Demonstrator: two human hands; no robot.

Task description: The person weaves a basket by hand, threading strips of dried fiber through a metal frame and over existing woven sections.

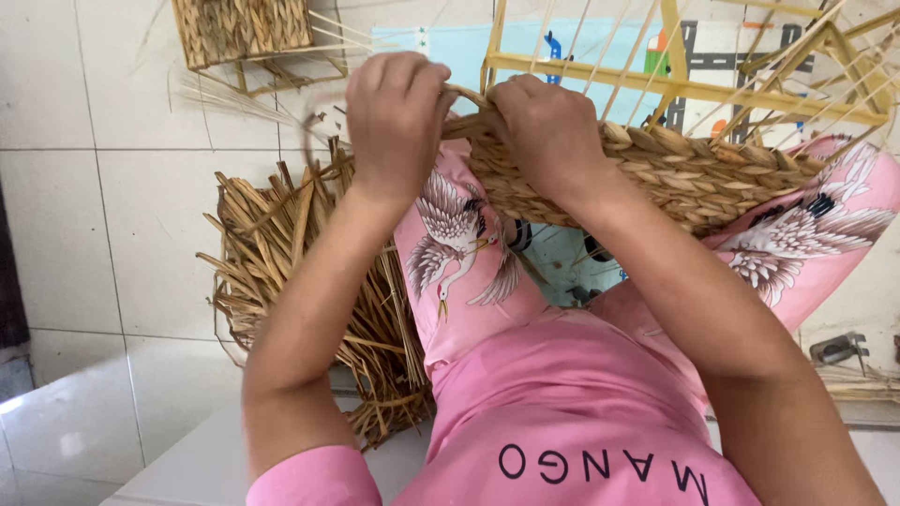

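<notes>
A half-woven straw basket (675, 173) rests across my knees, its woven band running right, with a yellow frame of thin upright ribs (689, 89) rising from it. My left hand (394, 112) is closed around a twisted straw strand (466, 97) at the basket's left end. My right hand (544, 126) presses on the woven edge beside it, fingers curled over the same strand. Both hands nearly touch.
A bundle of dry straw (300, 281) lies on the tiled floor by my left leg. A finished woven basket (242, 30) stands at the top left. A blue patterned mat (450, 52) lies under the frame. My pink bird-print trousers (469, 272) fill the middle.
</notes>
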